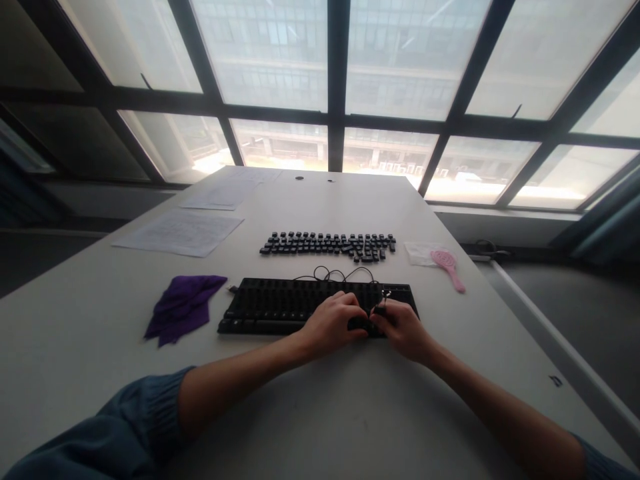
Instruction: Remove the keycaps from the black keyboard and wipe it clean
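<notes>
A black keyboard (280,303) with its keycaps off lies in front of me on the white table (320,413). My left hand (333,321) rests curled on the keyboard's right part, fingers pressed down on it. My right hand (404,328) is closed in a pinch on a small wire keycap puller (384,300) at the keyboard's right end. The removed black keycaps (327,245) lie in rows behind the keyboard. The keyboard's cable (330,273) loops between them.
A purple cloth (183,307) lies left of the keyboard. A pink brush (449,265) lies on a clear bag at the right. Papers (183,232) sit at the far left. The table's right edge is close; large windows stand behind.
</notes>
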{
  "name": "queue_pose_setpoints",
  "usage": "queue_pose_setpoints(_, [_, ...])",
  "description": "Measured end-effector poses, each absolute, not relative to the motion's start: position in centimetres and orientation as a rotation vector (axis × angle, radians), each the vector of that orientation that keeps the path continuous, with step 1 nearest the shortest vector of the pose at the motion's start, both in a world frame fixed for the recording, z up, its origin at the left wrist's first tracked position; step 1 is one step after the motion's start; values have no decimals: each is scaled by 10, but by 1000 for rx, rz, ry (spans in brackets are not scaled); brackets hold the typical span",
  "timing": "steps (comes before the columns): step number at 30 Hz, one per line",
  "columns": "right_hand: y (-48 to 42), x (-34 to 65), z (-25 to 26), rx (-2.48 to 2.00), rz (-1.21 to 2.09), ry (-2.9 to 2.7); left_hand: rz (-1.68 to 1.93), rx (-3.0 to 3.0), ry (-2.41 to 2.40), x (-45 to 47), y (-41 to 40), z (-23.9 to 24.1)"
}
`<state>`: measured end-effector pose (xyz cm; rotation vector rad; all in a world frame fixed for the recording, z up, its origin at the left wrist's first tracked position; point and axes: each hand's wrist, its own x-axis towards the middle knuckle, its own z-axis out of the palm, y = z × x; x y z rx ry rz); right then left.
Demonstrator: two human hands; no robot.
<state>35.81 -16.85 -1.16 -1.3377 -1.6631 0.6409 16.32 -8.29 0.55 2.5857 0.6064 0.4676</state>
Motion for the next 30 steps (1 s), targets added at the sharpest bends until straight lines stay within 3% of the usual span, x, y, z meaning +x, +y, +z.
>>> queue_pose_setpoints(7, [-171,356,-19,-1228,446,-1723,490,2593,517,177,-89,2])
queue_pose_setpoints(30, [-174,353,-21,-1275,709,-1331,554,2437,530,179,-92,3])
